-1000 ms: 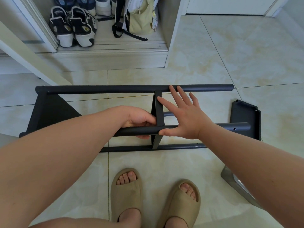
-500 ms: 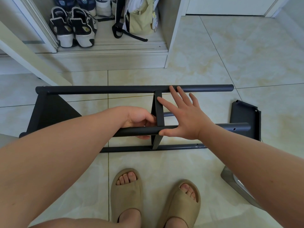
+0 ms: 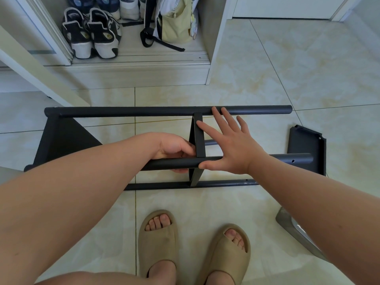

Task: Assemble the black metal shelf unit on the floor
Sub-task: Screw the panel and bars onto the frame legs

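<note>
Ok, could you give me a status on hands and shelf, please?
Left hand grips the near tube beside the crosspiece. Right hand open, resting on that tube. Shelf frame on its side, loose panel at its right end.

Matt black tubular metal shelf frame (image 3: 164,111) on glossy, smooth cream marbled floor tiles (image 3: 287,68); matt beige foam slide sandals (image 3: 158,243).

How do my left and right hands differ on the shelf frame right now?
The left hand is curled around the near black tube, gripping it; the right hand is flat, fingers spread, gripping nothing. The left hand sits left of the middle panel; the right hand lies to its right. Both touch the same tube.
</note>
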Action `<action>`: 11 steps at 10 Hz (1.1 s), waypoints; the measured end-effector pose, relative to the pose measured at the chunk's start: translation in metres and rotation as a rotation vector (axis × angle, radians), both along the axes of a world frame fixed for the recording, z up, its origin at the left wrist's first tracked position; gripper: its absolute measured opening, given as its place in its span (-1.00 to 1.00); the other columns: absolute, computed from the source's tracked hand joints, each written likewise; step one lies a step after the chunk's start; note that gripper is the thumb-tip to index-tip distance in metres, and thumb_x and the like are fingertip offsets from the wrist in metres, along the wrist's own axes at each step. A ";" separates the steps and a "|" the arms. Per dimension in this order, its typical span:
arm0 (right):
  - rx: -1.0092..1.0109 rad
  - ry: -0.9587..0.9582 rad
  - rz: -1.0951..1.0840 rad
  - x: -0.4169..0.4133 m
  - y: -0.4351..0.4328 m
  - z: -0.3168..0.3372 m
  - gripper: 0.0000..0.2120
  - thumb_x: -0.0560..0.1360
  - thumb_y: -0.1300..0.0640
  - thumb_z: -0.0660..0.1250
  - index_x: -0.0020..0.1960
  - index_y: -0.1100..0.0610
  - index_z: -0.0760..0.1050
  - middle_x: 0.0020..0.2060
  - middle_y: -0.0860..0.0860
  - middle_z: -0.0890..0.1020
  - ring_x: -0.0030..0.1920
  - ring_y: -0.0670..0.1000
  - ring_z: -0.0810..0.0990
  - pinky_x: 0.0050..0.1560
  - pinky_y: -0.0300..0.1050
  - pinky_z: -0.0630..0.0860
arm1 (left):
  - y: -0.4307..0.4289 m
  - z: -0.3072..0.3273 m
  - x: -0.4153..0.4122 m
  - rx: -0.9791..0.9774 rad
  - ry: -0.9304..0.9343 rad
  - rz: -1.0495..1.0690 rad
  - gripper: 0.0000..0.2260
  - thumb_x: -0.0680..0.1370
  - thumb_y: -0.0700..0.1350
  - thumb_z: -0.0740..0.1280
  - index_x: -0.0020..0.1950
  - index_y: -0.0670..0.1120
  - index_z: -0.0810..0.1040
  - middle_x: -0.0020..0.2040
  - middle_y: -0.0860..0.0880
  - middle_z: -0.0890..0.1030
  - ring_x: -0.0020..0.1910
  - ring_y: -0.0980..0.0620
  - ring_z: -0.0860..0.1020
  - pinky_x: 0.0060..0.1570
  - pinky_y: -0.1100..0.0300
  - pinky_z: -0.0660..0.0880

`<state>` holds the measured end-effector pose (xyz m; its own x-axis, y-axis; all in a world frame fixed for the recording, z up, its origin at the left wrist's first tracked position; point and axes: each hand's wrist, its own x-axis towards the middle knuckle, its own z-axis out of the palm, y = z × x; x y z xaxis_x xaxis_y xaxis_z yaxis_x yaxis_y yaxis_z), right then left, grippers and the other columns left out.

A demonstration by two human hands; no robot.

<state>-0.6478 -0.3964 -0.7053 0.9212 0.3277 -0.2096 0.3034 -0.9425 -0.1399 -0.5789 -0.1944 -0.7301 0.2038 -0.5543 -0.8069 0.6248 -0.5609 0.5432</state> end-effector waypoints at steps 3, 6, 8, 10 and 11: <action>-0.005 0.004 0.001 0.001 0.000 0.000 0.03 0.27 -0.66 -0.05 0.62 -0.26 -0.20 0.63 0.03 -0.29 0.61 0.11 -0.36 0.57 0.29 -0.21 | 0.000 -0.003 0.001 0.035 -0.019 0.036 -0.83 0.61 -0.21 0.25 0.01 -0.07 0.64 -0.12 -0.06 0.69 -0.05 -0.03 0.61 0.18 -0.05 0.55; 0.001 0.002 0.000 0.000 0.000 0.000 0.03 0.27 -0.66 -0.05 0.62 -0.26 -0.20 0.63 0.04 -0.28 0.61 0.10 -0.35 0.57 0.29 -0.20 | -0.002 0.002 0.000 0.036 -0.032 -0.027 -0.89 0.61 -0.15 0.30 0.02 -0.08 0.62 -0.14 -0.03 0.69 -0.11 0.03 0.61 0.10 0.06 0.56; 0.001 -0.002 -0.004 0.000 0.000 0.000 0.03 0.27 -0.66 -0.05 0.62 -0.26 -0.20 0.63 0.04 -0.27 0.61 0.10 -0.34 0.57 0.29 -0.19 | -0.001 0.001 -0.001 0.004 -0.007 0.002 -0.88 0.62 -0.21 0.26 -0.03 -0.08 0.59 -0.17 -0.05 0.67 -0.14 0.02 0.59 0.09 0.07 0.53; -0.001 0.002 -0.002 0.001 0.000 0.000 0.03 0.27 -0.66 -0.05 0.62 -0.26 -0.20 0.63 0.03 -0.28 0.61 0.10 -0.35 0.57 0.29 -0.20 | 0.002 -0.002 0.001 -0.024 0.000 0.006 -0.82 0.59 -0.25 0.27 -0.11 -0.07 0.63 -0.16 -0.07 0.68 -0.15 0.00 0.61 0.12 0.03 0.52; -0.002 0.002 -0.002 0.001 0.000 0.000 0.03 0.27 -0.66 -0.06 0.62 -0.26 -0.20 0.63 0.03 -0.27 0.61 0.10 -0.35 0.58 0.29 -0.20 | 0.003 -0.003 0.001 -0.021 -0.011 0.037 -0.81 0.58 -0.29 0.26 -0.10 -0.08 0.62 -0.12 -0.09 0.67 -0.09 -0.04 0.60 0.24 -0.05 0.48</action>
